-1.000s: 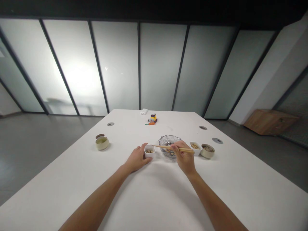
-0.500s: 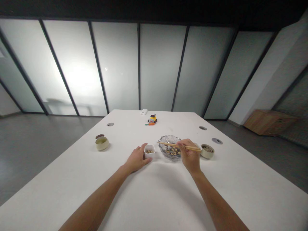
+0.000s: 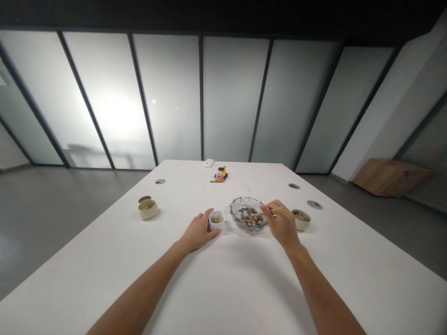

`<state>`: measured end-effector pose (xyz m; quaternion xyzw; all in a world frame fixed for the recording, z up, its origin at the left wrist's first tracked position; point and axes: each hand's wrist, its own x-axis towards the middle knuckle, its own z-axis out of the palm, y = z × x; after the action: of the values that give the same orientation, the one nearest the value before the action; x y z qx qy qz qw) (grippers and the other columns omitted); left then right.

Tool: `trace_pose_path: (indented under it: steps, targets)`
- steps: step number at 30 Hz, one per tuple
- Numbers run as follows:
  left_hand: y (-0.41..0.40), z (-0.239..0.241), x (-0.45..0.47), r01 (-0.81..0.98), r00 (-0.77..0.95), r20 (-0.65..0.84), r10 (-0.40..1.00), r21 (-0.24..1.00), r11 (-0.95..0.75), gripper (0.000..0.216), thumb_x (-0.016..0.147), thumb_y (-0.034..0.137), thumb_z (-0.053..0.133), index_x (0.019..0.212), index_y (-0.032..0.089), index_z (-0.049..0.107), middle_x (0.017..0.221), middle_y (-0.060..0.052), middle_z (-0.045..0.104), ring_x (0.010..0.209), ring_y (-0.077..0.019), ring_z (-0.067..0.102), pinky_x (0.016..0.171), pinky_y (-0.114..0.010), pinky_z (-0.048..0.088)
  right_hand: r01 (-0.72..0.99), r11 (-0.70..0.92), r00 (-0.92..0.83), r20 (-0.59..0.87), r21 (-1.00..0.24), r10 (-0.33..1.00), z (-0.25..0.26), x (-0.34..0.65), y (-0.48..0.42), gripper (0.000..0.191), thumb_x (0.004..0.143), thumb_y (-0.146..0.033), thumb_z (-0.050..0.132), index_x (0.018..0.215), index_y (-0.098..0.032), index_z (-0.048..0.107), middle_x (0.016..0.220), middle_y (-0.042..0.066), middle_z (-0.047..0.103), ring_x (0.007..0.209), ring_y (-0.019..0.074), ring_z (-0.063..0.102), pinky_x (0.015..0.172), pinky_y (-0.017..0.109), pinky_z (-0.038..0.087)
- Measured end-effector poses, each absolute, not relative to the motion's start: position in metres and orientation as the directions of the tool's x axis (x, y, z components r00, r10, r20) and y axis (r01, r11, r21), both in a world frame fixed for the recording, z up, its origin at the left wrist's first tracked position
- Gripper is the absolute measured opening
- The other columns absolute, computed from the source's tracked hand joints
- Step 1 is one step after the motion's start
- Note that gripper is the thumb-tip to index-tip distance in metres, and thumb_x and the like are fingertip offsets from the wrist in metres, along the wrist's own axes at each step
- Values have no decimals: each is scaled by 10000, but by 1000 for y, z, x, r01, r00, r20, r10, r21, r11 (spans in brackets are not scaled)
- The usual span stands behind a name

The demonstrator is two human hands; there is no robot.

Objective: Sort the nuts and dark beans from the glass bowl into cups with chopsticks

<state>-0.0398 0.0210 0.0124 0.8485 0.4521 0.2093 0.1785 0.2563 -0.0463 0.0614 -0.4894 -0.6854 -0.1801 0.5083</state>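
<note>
Head view: the left hand is half curled about a small white square-sided cup, thumb along the near side and fingers round the far side, steadying it on the broad white table. The right hand is closed in a pinching grip on slim pale wooden chopsticks, whose tips reach down among the mixed dark and pale-tan small pieces lying in a clear glass bowl with a scalloped rim. That glass bowl sits just to the right of the cup, apart from it. Whether the tips have hold of a piece is too small to tell. As for progress, the cup already contains a few light-brown pieces, while the glass bowl has plenty of both shades, so the sorting looks partly done, with a good share left. A round cream bowl with grey-brown contents stands beyond the right hand, partly hidden by it. Well off to the left is a round greenish-cream bowl, with a flat brown disc just behind. Farther back rest a yellow-and-grey toy vehicle and an orange carrot-shaped piece with a green end.
</note>
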Motion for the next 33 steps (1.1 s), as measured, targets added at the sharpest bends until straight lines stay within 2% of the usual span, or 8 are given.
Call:
trace_pose_path:
  steps: [5,9,21,29,33]
  targets:
    - [21,12,-39,695,510,190,839,483,-532,776,893,464,696,1545,161,403,1238,-147,704,1172,-350,634,1035,-446,478,843,464,-11,855,-271,519,61,256,-46,504,1073,-531,490,689,-222,595,688,4,600,597,146,556,606,287,386]
    - [20,15,-39,694,513,194,836,479,-537,771,894,451,693,1545,156,404,1314,-162,676,1204,-354,618,1050,-450,469,845,459,-22,838,-276,545,62,255,-47,513,1074,-535,481,682,-226,600,691,2,593,592,146,551,605,290,393]
    - [21,13,-39,695,513,191,837,480,-536,771,887,456,709,1542,184,408,1235,-139,702,1182,-349,632,1027,-432,477,825,484,-21,842,-290,540,66,255,-50,471,1065,-504,525,704,-224,641,695,2,612,597,148,577,605,289,424]
    - [19,15,-38,706,503,169,848,486,-515,775,890,475,697,1543,176,404,1265,-155,697,1211,-354,627,1041,-435,465,825,458,122,895,-332,429,65,248,-53,422,1047,-458,578,716,-214,673,697,19,648,641,166,613,629,303,448]
    - [19,16,-38,705,498,175,849,489,-514,776,883,463,699,1547,194,401,1302,-152,681,1234,-352,612,1059,-438,460,746,509,201,875,-428,441,66,235,-56,386,1027,-467,604,746,-224,710,715,26,672,672,184,632,653,325,467]
